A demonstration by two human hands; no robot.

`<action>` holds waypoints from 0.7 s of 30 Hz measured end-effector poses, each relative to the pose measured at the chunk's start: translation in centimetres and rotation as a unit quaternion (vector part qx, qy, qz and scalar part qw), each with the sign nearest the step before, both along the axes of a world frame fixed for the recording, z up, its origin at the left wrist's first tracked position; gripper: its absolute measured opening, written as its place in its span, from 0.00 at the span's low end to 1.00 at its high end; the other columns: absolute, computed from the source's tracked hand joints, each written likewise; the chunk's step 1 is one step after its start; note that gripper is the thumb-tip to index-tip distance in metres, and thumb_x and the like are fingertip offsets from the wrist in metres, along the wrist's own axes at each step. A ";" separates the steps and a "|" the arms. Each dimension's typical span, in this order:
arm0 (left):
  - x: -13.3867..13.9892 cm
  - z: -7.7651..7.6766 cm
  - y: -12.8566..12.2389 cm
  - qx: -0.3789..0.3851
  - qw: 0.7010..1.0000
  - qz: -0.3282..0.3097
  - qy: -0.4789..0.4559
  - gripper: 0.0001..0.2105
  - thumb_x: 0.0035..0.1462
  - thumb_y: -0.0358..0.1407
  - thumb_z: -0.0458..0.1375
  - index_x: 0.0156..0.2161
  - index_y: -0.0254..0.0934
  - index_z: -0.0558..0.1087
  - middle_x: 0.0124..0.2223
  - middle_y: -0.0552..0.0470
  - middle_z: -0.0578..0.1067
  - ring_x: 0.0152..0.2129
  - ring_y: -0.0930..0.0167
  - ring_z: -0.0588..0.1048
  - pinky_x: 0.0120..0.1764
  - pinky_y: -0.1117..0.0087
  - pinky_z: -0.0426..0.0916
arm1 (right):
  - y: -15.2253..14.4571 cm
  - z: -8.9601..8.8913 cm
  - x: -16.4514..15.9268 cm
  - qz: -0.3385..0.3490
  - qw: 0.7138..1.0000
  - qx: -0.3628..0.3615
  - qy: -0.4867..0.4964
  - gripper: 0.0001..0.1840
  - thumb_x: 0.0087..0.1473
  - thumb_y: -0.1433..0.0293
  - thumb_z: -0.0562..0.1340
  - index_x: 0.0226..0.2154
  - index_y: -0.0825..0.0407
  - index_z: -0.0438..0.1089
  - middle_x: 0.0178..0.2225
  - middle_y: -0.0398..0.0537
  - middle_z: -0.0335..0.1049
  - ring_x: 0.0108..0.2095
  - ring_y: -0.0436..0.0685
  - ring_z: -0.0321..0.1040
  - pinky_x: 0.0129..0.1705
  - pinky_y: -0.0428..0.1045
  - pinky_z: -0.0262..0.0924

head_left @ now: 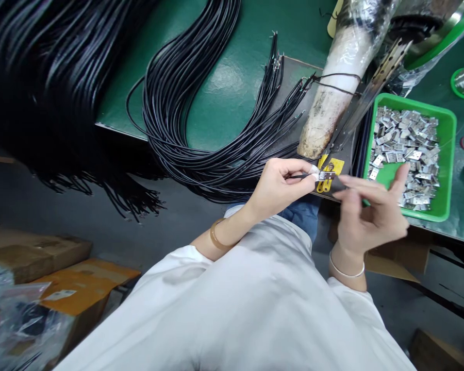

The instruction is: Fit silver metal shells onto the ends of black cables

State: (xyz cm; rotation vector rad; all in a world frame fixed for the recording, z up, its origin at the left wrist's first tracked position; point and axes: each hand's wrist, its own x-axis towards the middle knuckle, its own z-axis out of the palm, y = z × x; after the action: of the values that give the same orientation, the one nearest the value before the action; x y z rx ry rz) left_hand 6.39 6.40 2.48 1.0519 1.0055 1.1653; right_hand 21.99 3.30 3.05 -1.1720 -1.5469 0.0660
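Observation:
Between the thumb and forefinger of my left hand is the end of a black cable, pinched shut. A small metal USB-type connector sits at that cable end and points right. My right hand, slightly blurred, is just right of the connector with its fingers apart. Nothing shows in it, and I cannot tell whether a fingertip touches the connector. Beneath the connector lies a yellow piece with dark markings, near the table edge. Right of my right hand, a green tray holds many small metal connector shells.
A bundle of black cables curves over the green table. More cables hang off its left edge. A plastic-wrapped white tube leans in beside a metal strip. Cardboard boxes stand on the floor at left.

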 end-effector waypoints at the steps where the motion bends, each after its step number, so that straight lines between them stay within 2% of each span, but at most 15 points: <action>1: 0.0 0.0 0.0 -0.004 1.000 -0.002 -0.002 0.04 0.47 0.32 0.66 0.27 0.32 0.79 0.25 0.53 0.76 0.21 0.78 0.69 0.24 0.79 0.65 | 0.2 0.0 0.2 0.000 0.998 0.023 0.057 0.06 0.61 0.70 0.62 0.35 0.45 0.74 0.20 0.34 0.69 0.22 0.53 0.74 0.53 0.65 0.73; 2: 0.1 0.0 0.0 -0.006 1.000 -0.006 -0.004 0.04 0.47 0.32 0.66 0.27 0.32 0.79 0.25 0.53 0.76 0.21 0.78 0.69 0.25 0.79 0.65 | 0.3 0.1 0.4 -0.003 0.993 0.055 0.109 0.06 0.62 0.68 0.61 0.37 0.44 0.75 0.16 0.33 0.62 0.16 0.48 0.67 0.37 0.56 0.77; 3: 0.1 0.0 0.0 -0.006 1.000 -0.010 -0.006 0.04 0.47 0.32 0.66 0.27 0.32 0.79 0.25 0.54 0.76 0.21 0.79 0.69 0.25 0.78 0.66 | 0.4 0.2 0.6 -0.011 0.985 0.089 0.148 0.06 0.62 0.66 0.61 0.38 0.43 0.75 0.15 0.32 0.55 0.11 0.45 0.57 0.24 0.48 0.70; 4: 0.0 0.1 -0.1 -0.003 1.000 -0.015 -0.005 0.03 0.48 0.31 0.65 0.27 0.32 0.79 0.25 0.54 0.75 0.20 0.79 0.68 0.25 0.78 0.66 | 0.5 0.4 0.8 -0.029 0.976 0.131 0.171 0.06 0.62 0.64 0.61 0.37 0.42 0.75 0.14 0.32 0.50 0.10 0.42 0.47 0.16 0.43 0.58; 5: 0.0 0.1 -0.2 0.003 1.000 -0.020 -0.002 0.03 0.48 0.31 0.65 0.27 0.32 0.78 0.24 0.54 0.75 0.19 0.79 0.68 0.25 0.78 0.65 | 0.4 0.6 0.9 -0.056 0.969 0.165 0.177 0.06 0.62 0.63 0.62 0.36 0.42 0.76 0.15 0.33 0.46 0.10 0.41 0.41 0.13 0.41 0.48; 6: -0.1 0.2 -0.3 0.012 1.000 -0.025 0.006 0.03 0.49 0.31 0.64 0.27 0.32 0.78 0.24 0.54 0.76 0.19 0.79 0.68 0.24 0.78 0.65 | 0.2 0.9 0.9 -0.085 0.967 0.174 0.167 0.06 0.61 0.62 0.63 0.34 0.42 0.76 0.15 0.34 0.45 0.10 0.41 0.40 0.13 0.41 0.44; 7: -0.2 0.3 -0.4 0.027 0.999 -0.028 0.021 0.04 0.51 0.31 0.64 0.28 0.33 0.78 0.25 0.54 0.76 0.19 0.79 0.68 0.24 0.78 0.64 | 0.0 1.1 0.9 -0.106 0.971 0.155 0.148 0.07 0.61 0.62 0.64 0.32 0.43 0.76 0.15 0.34 0.47 0.11 0.42 0.42 0.13 0.42 0.45; 9: -0.3 0.2 -0.9 0.095 0.993 -0.015 0.074 0.04 0.53 0.32 0.62 0.30 0.34 0.79 0.26 0.53 0.77 0.20 0.78 0.70 0.24 0.77 0.64 | -0.7 1.5 0.8 -0.098 0.991 0.011 0.087 0.09 0.61 0.62 0.64 0.33 0.45 0.78 0.15 0.36 0.57 0.13 0.45 0.53 0.16 0.45 0.49; 11: -0.4 0.0 -1.4 0.225 0.962 0.011 0.157 0.05 0.54 0.31 0.61 0.33 0.36 0.81 0.26 0.54 0.77 0.20 0.78 0.70 0.25 0.77 0.63 | -1.1 1.6 0.6 -0.041 0.989 -0.136 0.046 0.10 0.62 0.61 0.63 0.35 0.47 0.79 0.19 0.38 0.67 0.16 0.47 0.61 0.18 0.46 0.52; 13: -0.4 -0.4 -1.8 0.369 0.898 0.042 0.234 0.06 0.54 0.29 0.60 0.35 0.38 0.81 0.22 0.56 0.74 0.19 0.78 0.68 0.26 0.76 0.62 | -1.2 1.4 0.4 0.020 0.976 -0.210 0.049 0.12 0.62 0.60 0.63 0.35 0.48 0.79 0.20 0.38 0.70 0.18 0.47 0.64 0.19 0.45 0.54; 15: -0.4 -0.7 -2.1 0.444 0.851 0.061 0.273 0.07 0.55 0.29 0.60 0.36 0.38 0.81 0.22 0.57 0.72 0.19 0.78 0.66 0.26 0.75 0.61 | -1.0 1.1 0.3 0.062 0.966 -0.242 0.068 0.10 0.61 0.61 0.64 0.33 0.49 0.77 0.21 0.38 0.71 0.19 0.47 0.66 0.20 0.44 0.58; 16: -0.5 -0.8 -2.1 0.446 0.851 0.064 0.269 0.07 0.55 0.28 0.59 0.37 0.37 0.80 0.22 0.57 0.72 0.19 0.78 0.66 0.26 0.75 0.61 | -0.9 1.0 0.3 0.074 0.963 -0.248 0.075 0.09 0.61 0.62 0.65 0.33 0.49 0.77 0.22 0.38 0.71 0.20 0.47 0.68 0.21 0.43 0.59; 17: -0.6 -0.8 -2.2 0.429 0.865 0.060 0.252 0.07 0.54 0.28 0.59 0.36 0.35 0.80 0.23 0.56 0.72 0.19 0.78 0.66 0.26 0.76 0.61 | -0.8 0.8 0.3 0.079 0.962 -0.248 0.077 0.08 0.60 0.63 0.66 0.33 0.48 0.76 0.23 0.38 0.72 0.21 0.47 0.68 0.21 0.43 0.59; 19: -0.8 -0.6 -2.1 0.343 0.919 0.025 0.193 0.05 0.54 0.28 0.59 0.34 0.33 0.78 0.24 0.55 0.72 0.20 0.78 0.66 0.25 0.77 0.60 | -0.7 0.6 0.1 0.066 0.971 -0.224 0.050 0.05 0.60 0.65 0.65 0.35 0.48 0.77 0.26 0.39 0.74 0.22 0.46 0.68 0.22 0.43 0.59; 21: -1.1 -0.3 -1.8 0.216 0.969 -0.031 0.116 0.05 0.55 0.29 0.59 0.32 0.31 0.77 0.24 0.55 0.72 0.20 0.79 0.66 0.24 0.78 0.60 | -0.9 0.5 0.1 0.044 0.983 -0.174 -0.027 0.05 0.61 0.69 0.65 0.39 0.47 0.77 0.30 0.40 0.76 0.23 0.46 0.67 0.25 0.44 0.60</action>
State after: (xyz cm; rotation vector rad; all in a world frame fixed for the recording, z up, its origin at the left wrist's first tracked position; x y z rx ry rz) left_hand 5.26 4.58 2.16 1.5837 0.9078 1.2614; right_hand 22.05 2.44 3.56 -1.3853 -1.6782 0.3787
